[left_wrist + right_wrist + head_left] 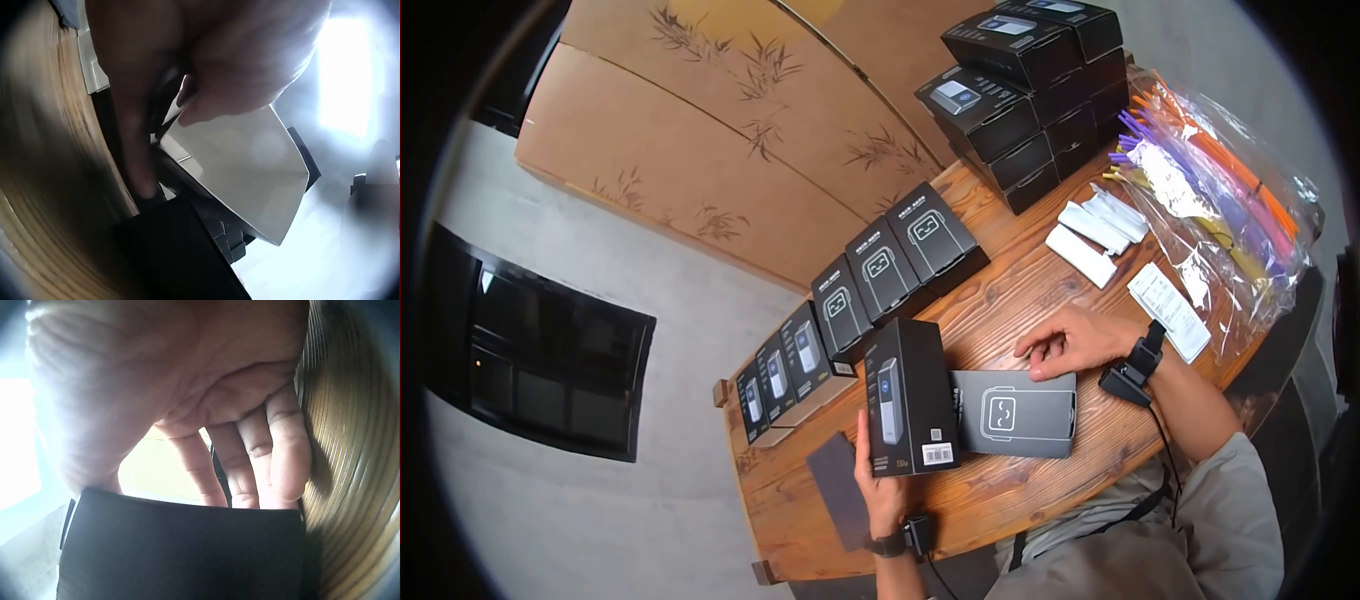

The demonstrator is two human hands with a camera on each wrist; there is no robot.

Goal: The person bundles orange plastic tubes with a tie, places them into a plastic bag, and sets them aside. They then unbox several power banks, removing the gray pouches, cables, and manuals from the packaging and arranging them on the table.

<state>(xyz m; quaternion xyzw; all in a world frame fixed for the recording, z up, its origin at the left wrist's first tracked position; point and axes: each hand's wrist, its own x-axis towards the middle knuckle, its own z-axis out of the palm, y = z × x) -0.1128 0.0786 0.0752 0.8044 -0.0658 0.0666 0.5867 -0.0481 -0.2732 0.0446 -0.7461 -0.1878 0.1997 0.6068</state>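
My left hand [884, 495] holds an upright black product box [908, 400] from its left side and bottom, one finger straight along the edge. In the left wrist view, the left hand's fingers [140, 162] lie against a pale, glare-lit panel [237, 169]. To the right, a flat dark grey box [1025, 412] with a smiling-device outline has its left end behind the black box. Over its far right edge hangs my right hand [1090, 340], fingers loosely bent, thumb close to that edge. In the right wrist view, a dark box end [181, 550] hides the right hand's fingertips.
Black boxes [880, 262] stand in a row along the far table edge. More boxes [1040, 95] are stacked at the back right. White packets [1085, 255], a printed slip [1168, 310] and a clear bag of colourful strips [1220, 190] lie right. A dark sheet [837, 488] lies left.
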